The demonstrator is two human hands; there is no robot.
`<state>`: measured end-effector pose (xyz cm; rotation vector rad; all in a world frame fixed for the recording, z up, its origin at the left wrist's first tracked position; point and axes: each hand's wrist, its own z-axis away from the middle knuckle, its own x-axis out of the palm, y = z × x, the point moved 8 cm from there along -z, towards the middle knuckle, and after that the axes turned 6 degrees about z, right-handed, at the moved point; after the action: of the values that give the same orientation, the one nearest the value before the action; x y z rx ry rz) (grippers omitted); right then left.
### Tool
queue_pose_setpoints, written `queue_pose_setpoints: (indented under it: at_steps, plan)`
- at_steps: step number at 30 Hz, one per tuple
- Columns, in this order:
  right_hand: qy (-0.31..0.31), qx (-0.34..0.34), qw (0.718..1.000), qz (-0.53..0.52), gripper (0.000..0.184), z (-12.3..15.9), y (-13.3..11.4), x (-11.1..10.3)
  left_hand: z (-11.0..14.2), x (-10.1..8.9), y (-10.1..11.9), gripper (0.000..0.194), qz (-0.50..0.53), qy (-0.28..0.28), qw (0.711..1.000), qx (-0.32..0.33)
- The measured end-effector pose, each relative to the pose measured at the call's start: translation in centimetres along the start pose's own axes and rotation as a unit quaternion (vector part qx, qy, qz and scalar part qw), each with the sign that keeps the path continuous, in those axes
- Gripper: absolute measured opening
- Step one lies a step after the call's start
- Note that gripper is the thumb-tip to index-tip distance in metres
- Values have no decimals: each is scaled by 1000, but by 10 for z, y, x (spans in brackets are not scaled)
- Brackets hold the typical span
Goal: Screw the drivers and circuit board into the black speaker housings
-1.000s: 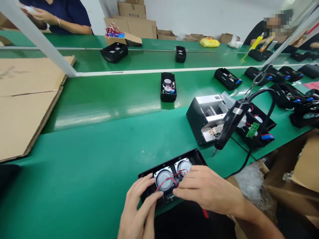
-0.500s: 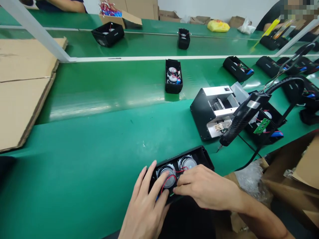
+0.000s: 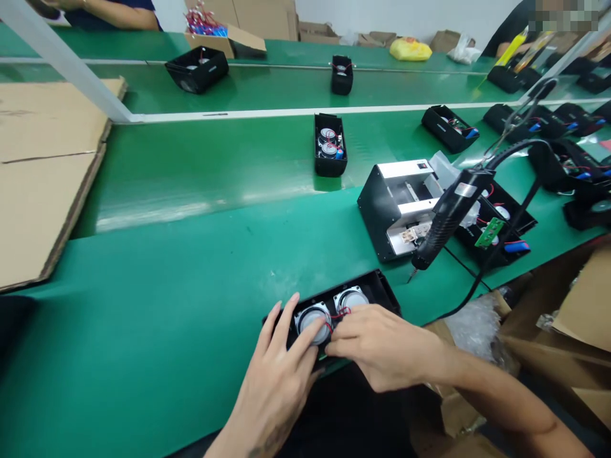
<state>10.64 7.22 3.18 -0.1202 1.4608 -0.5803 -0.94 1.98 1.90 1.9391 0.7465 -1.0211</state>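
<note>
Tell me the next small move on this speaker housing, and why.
I'd probably press the red wire down into the gap between the two speakers with the right hand. It looks loose and lies up across the nearer speaker's edge, inside the black housing, while the left hand is already on that speaker, steadying it.

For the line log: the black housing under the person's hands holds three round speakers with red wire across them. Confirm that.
Not three: the head view shows two round speakers in the black housing, with red wire across them, under the left hand and right hand.
</note>
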Motion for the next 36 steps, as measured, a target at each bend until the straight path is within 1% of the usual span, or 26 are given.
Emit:
queue_pose_setpoints:
  at_steps: [2, 4, 6, 8, 10, 11, 14, 17, 20, 25, 30, 33, 36]
  plan:
    - [-11, 4, 1000, -14, 25, -8, 6, -11, -10, 1, -11, 20, 10, -31, 999, 16]
    - [-13, 25, 999, -43, 29, -19, 17, -27, -27, 0, -30, 23, 60, -82, 995, 8]
    - [-11, 52, 996, -72, 34, -32, 30, -44, -47, 0, -53, 21, 137, -154, 978, -42]
    - [-23, 74, 994, -81, 37, -44, 41, -56, -62, 1, -73, 35, 208, -228, 943, -122]
    - [-49, 82, 993, -67, 43, -54, 45, -60, -71, -1, -82, 44, 245, -268, 915, -176]
    - [-58, 81, 993, -56, 47, -57, 44, -61, -75, -4, -83, 44, 251, -273, 910, -187]
    - [-62, 71, 995, -31, 46, -62, 39, -59, -78, -8, -78, 41, 247, -266, 914, -181]
    - [-68, 81, 994, -17, 50, -62, 37, -52, -75, -7, -74, 40, 249, -268, 914, -177]
    - [-67, 90, 994, -7, 54, -61, 39, -48, -73, -5, -74, 38, 253, -269, 912, -177]
    - [-54, 80, 995, -6, 50, -60, 39, -48, -72, -3, -77, 35, 257, -268, 912, -175]
    - [-33, 80, 996, 4, 33, -62, 36, -47, -70, 0, -76, 35, 277, -262, 911, -159]
    - [-11, 62, 998, 17, 33, -64, 34, -45, -69, 1, -77, 31, 283, -254, 913, -150]
    - [-3, 47, 998, 39, 33, -64, 31, -40, -68, 0, -74, 29, 269, -247, 923, -123]
